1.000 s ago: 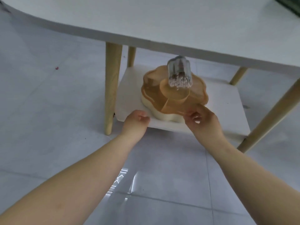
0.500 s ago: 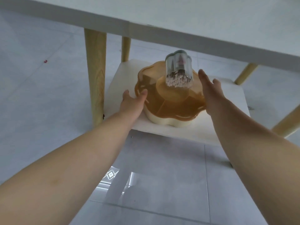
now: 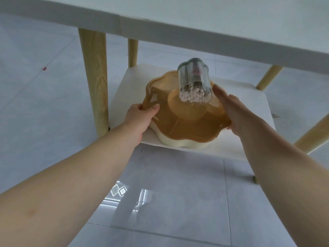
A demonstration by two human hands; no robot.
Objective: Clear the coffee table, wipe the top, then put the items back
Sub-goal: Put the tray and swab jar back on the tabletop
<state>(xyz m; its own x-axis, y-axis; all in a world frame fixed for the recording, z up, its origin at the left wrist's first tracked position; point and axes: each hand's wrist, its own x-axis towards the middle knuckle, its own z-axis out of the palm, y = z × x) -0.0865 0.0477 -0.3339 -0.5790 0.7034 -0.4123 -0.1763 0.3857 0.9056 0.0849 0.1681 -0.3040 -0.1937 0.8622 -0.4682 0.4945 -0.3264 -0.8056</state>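
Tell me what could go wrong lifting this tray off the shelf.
The cotton swab jar stands loose on the amber lid; any tilt could topple it. The tabletop overhangs the jar, so a lift may knock it. The left hand has its grip on the lid rim, so the cream base might stay behind.

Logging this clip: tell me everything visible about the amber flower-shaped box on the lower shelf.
The flower-shaped box has a translucent amber lid, scalloped, with a raised round centre, over a cream base; both look plastic. Dividers show faintly through the closed lid. It sits at the front of the white lower shelf. A clear jar of cotton swabs stands on its centre. The left hand grips its left rim; the right hand presses straight fingers against its right side.
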